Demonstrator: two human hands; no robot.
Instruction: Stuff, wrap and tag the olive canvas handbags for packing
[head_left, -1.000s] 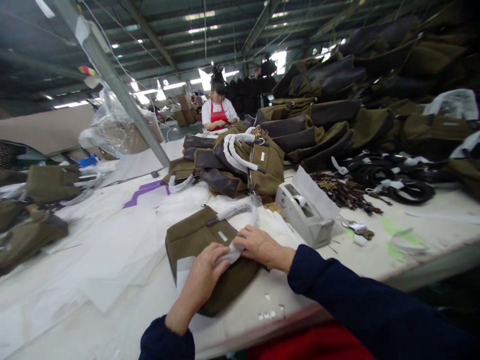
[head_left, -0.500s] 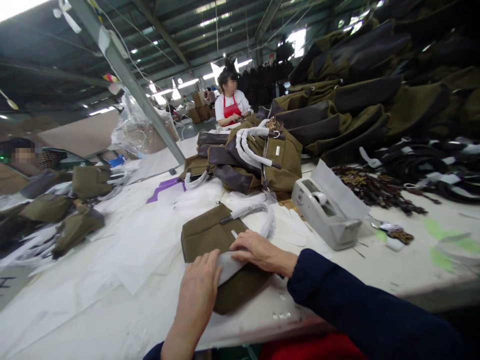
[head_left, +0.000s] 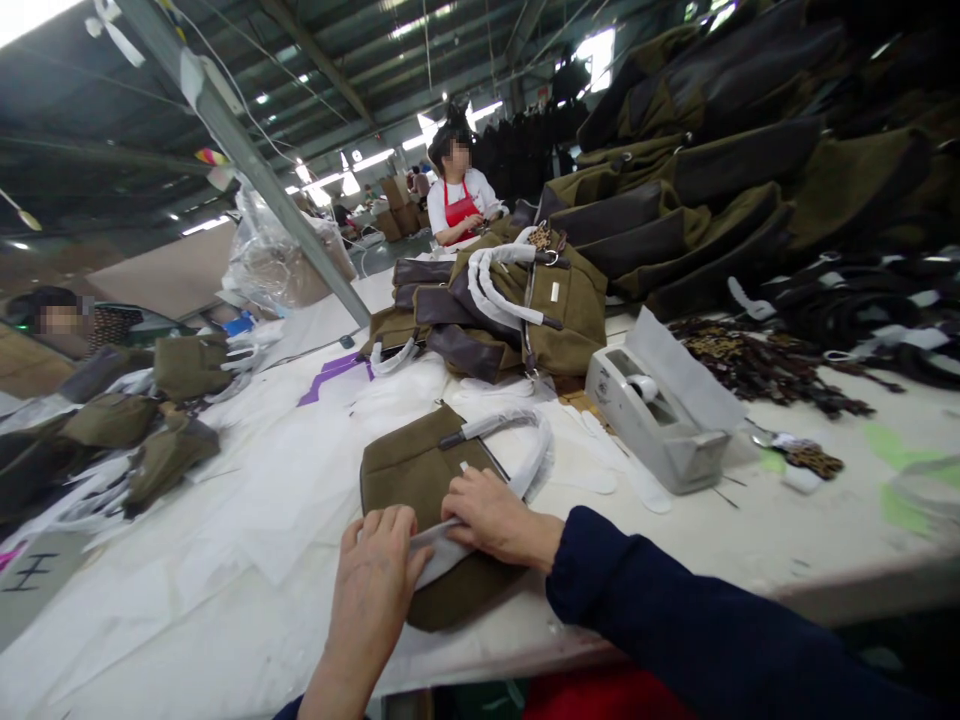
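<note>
White wrap (head_left: 441, 556) pinched in left hand (head_left: 375, 565) and right hand (head_left: 495, 517), hands near each other but not touching, over near part of olive bag (head_left: 405, 468) lying on counter (head_left: 795, 525). Step looks like sheathing near handle, though handle itself is hidden; far handle (head_left: 541, 440) is already covered in white. Next move seems to call for snug, even roll, then perhaps fastening. Grey tape dispenser (head_left: 682, 452) stands right of bag. Farther off, piled olive bags (head_left: 579, 308), co-worker in red apron (head_left: 460, 208).
</note>
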